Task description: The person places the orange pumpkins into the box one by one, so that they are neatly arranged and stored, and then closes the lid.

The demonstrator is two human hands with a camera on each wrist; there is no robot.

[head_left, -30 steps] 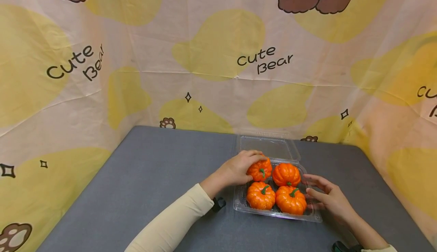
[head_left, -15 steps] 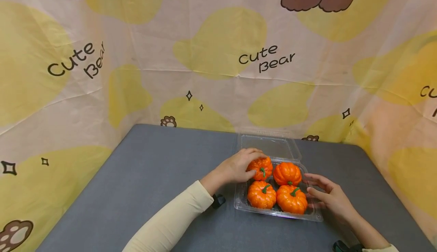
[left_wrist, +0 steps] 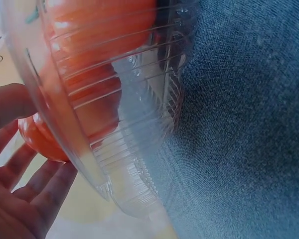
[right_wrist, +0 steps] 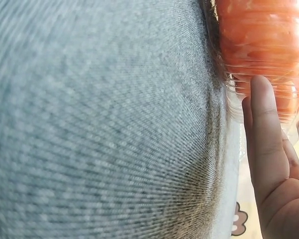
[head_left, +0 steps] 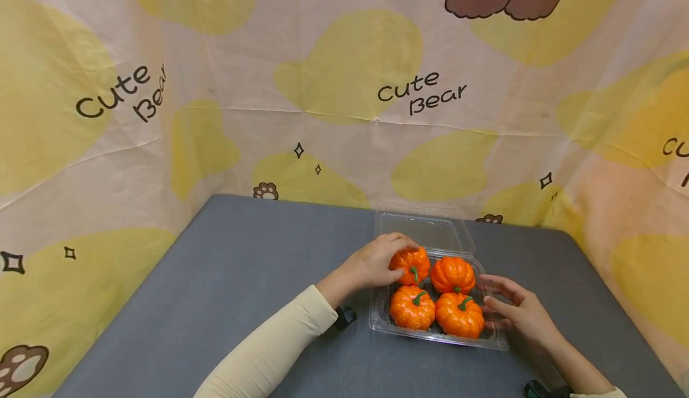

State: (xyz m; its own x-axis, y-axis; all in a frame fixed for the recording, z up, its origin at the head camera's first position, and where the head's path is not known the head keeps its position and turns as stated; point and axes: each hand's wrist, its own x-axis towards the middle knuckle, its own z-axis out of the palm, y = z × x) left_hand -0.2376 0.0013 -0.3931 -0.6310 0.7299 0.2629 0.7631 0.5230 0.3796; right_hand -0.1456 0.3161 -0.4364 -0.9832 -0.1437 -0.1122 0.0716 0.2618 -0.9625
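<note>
Several small orange pumpkins with green stems sit in a clear plastic clamshell box (head_left: 438, 340), two across the back and two in front. My left hand (head_left: 377, 261) grips the back left pumpkin (head_left: 415, 261) over its left side, thumb near the front and fingers behind. In the left wrist view that pumpkin (left_wrist: 42, 139) shows partly through the box's ribbed wall. My right hand (head_left: 524, 314) is at the box's right side, its fingers fairly straight. One fingertip rests on the ribbed wall in the right wrist view. The back right pumpkin (head_left: 453, 275) and front right pumpkin (head_left: 460, 315) lie nearest it.
The box's clear lid (head_left: 422, 233) is folded back, lying flat behind the box. A grey cloth-covered table (head_left: 242, 278) extends to the left and right. Behind it hangs a curtain (head_left: 344, 87) printed with bear figures and lettering. Dark straps circle both wrists.
The left thumb has shifted slightly to the right along the back left pumpkin since the first frame. The right hand, the box and the other pumpkins stay put; the view has tilted slightly.
</note>
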